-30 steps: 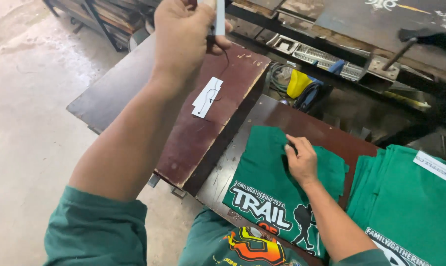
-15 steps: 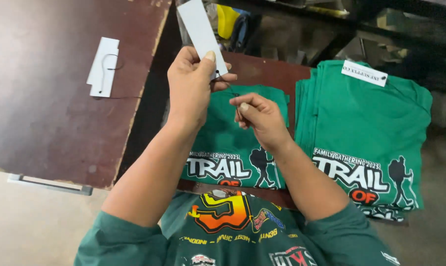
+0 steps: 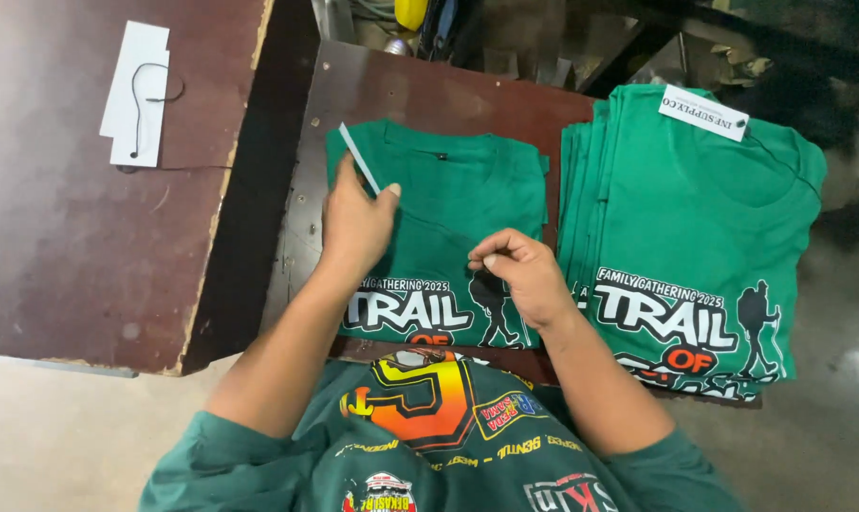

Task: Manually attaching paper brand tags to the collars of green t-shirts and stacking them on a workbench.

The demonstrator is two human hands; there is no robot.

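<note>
A folded green T-shirt (image 3: 448,190) with a white and orange print lies on a dark brown board in front of me. My left hand (image 3: 353,223) rests on the shirt's left side and holds a thin white paper tag (image 3: 359,158) edge-on between thumb and fingers. Over the shirt's lower right part my right hand (image 3: 519,275) has its fingertips pinched together; what it pinches is too small to tell.
A stack of folded green T-shirts (image 3: 685,218) with a white tag (image 3: 702,113) on top sits to the right. On the brown table (image 3: 59,265) at left lie white tags with a black string (image 3: 137,95). Tools and clutter fill the far edge.
My left hand has dropped from in front of my face down onto the shirt, still holding the white tag. My right hand has lowered to the shirt too.
</note>
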